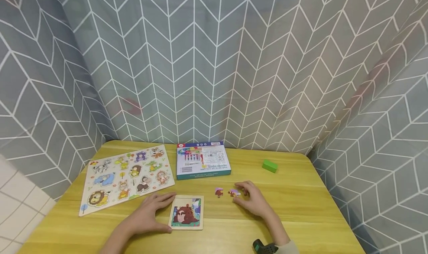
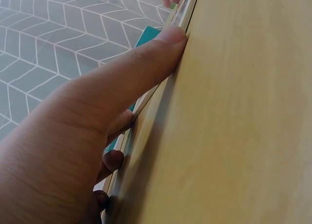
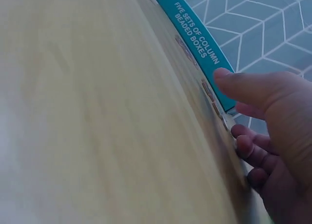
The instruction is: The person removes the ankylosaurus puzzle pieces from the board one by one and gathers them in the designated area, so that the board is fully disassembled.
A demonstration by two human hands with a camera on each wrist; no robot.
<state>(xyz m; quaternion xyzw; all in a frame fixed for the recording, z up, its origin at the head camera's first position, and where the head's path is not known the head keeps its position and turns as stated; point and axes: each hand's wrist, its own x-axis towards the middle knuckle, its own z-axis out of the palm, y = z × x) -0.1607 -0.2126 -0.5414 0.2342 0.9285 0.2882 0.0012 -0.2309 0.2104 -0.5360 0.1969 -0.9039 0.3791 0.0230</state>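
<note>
A small framed puzzle board (image 1: 186, 212) with a brown animal picture lies near the table's front edge. My left hand (image 1: 159, 214) grips its left side, thumb (image 2: 168, 41) against the near edge and fingers (image 2: 114, 160) curled at the far edge. Two loose puzzle pieces lie to its right: one (image 1: 219, 191) lies free, and the other (image 1: 234, 192) is pinched by my right hand (image 1: 243, 195). In the right wrist view that piece (image 3: 228, 120) shows between the thumb (image 3: 234, 82) and the curled fingers.
A large animal peg puzzle (image 1: 125, 176) lies at the left of the yellow wooden table (image 1: 301, 209). A teal box (image 1: 202, 160) sits at the back middle, and a green block (image 1: 269, 166) at the back right. Patterned curtains enclose the table.
</note>
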